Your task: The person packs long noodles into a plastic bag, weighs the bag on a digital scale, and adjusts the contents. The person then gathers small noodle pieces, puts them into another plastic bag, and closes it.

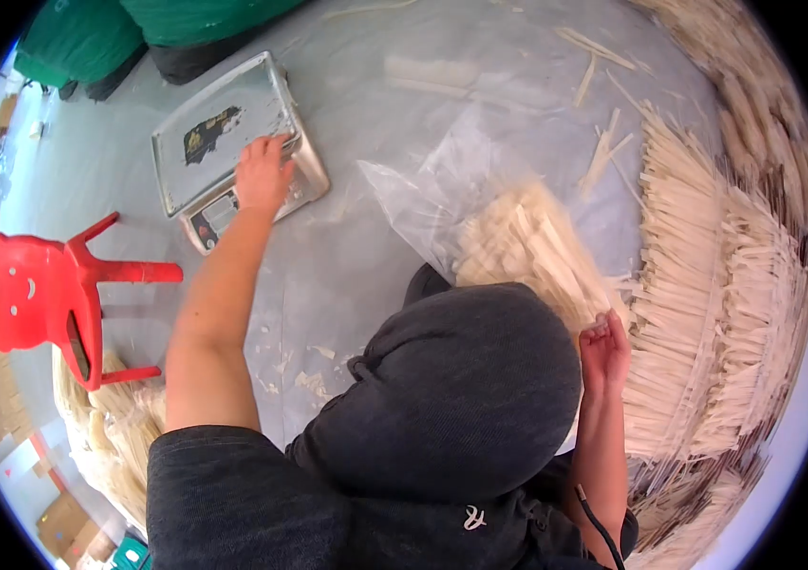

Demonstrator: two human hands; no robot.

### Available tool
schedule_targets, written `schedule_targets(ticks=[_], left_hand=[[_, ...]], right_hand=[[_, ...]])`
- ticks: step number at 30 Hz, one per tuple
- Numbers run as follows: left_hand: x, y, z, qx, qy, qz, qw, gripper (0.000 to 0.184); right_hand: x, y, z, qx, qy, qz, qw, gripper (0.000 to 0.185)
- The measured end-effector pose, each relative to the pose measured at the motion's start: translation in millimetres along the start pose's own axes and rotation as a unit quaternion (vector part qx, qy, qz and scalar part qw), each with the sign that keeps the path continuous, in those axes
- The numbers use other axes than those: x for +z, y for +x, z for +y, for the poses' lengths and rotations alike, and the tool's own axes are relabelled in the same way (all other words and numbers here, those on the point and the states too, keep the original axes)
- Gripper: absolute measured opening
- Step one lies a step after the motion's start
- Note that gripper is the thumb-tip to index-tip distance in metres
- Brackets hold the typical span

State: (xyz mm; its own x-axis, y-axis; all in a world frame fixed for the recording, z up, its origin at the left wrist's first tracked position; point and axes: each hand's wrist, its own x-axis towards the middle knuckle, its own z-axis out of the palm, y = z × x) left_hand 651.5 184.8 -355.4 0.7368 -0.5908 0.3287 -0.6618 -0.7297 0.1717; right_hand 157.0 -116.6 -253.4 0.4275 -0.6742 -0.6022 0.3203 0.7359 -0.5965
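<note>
I see a person in dark clothes (pixel 461 389) bending over a gray floor (pixel 328 285). The right hand (pixel 605 353) is pinching the low end of a clear bag (pixel 423 195) with pale strips (pixel 523 237) in it. The bag is right in front of the person, its wide loose end up and to the left. The left hand (pixel 264 176) is over the near edge of a silver scale (pixel 252 104); I can't tell if it is squeezing the edge or only touching it.

Lots of things are close by. A tall pile of strips (pixel 679 285) sits just beside the right hand, so there is little room on that side. A few loose strips (pixel 603 157) lie on the floor past the bag. A red chair (pixel 19 294) with a smiley back is on the left. Big green sacks (pixel 205 19) are behind the scale. The dark clothes hide some of the floor.
</note>
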Motion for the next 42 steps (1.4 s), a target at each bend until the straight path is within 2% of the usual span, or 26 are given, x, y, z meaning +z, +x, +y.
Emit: schedule_targets(ticks=[2,3,5,8,12,14,17,20,30,34,37,39,41,42], left_hand=[[3.4,8.1,-19.5,-0.012,0.068,-0.128,0.989,0.045],[3.7,14.2,-22.0,-0.005,0.065,-0.128,0.99,0.045],[4.4,25.5,-23.6,0.009,0.122,-0.209,0.97,0.053],[15.1,38.0,-19.3,0.048,0.188,-0.231,0.954,0.051],[8.5,49.4,-12.6,0.09,0.201,-0.224,0.949,0.052],[1.2,61.4,-3.5,0.136,0.163,-0.205,0.955,0.051],[17.3,72.0,12.5,0.156,0.137,-0.175,0.962,0.051],[32.3,69.5,42.4,0.136,0.131,-0.181,0.965,0.059],[68.6,75.0,138.1,0.165,0.101,-0.191,0.962,0.055],[62.1,76.4,171.2,0.158,0.083,-0.204,0.963,0.052],[57.8,70.8,168.8,0.153,0.061,-0.229,0.959,0.052],[50.2,63.3,144.1,0.145,-0.089,-0.193,0.966,0.053],[35.4,46.7,104.3,0.124,0.016,-0.084,0.989,0.058],[33.1,36.0,74.4,0.045,0.043,-0.05,0.997,0.063]], right_hand=[[-4.8,-8.1,-0.6,-0.017,-0.022,0.066,0.997,0.005],[-6.2,-12.6,1.8,-0.024,-0.031,0.069,0.997,0.004],[-18.1,-17.3,5.0,-0.025,-0.024,0.085,0.996,0.004],[-32.0,-23.9,3.7,-0.024,-0.013,0.102,0.994,0.004],[-29.6,-27.3,6.0,-0.027,-0.002,0.101,0.995,0.004],[-28.0,-25.6,8.5,-0.026,-0.007,0.106,0.994,0.005],[-31.8,-20.9,10.2,-0.024,0.011,0.09,0.996,0.007],[-33.9,-21.8,6.5,-0.024,0.016,0.106,0.994,0.008],[-31.2,-17.1,4.1,-0.026,0.01,0.101,0.994,0.006],[-41.1,-15.7,1.5,-0.022,0.017,0.088,0.996,0.004],[-37.9,-17.8,-0.4,-0.019,0.014,0.087,0.996,0.004],[-39.0,-16.6,-3.6,-0.015,0.011,0.089,0.996,0.004],[-39.0,-15.8,-5.6,-0.011,0.013,0.095,0.995,0.005],[-37.0,-16.4,-5.5,-0.012,0.014,0.097,0.995,0.005]])
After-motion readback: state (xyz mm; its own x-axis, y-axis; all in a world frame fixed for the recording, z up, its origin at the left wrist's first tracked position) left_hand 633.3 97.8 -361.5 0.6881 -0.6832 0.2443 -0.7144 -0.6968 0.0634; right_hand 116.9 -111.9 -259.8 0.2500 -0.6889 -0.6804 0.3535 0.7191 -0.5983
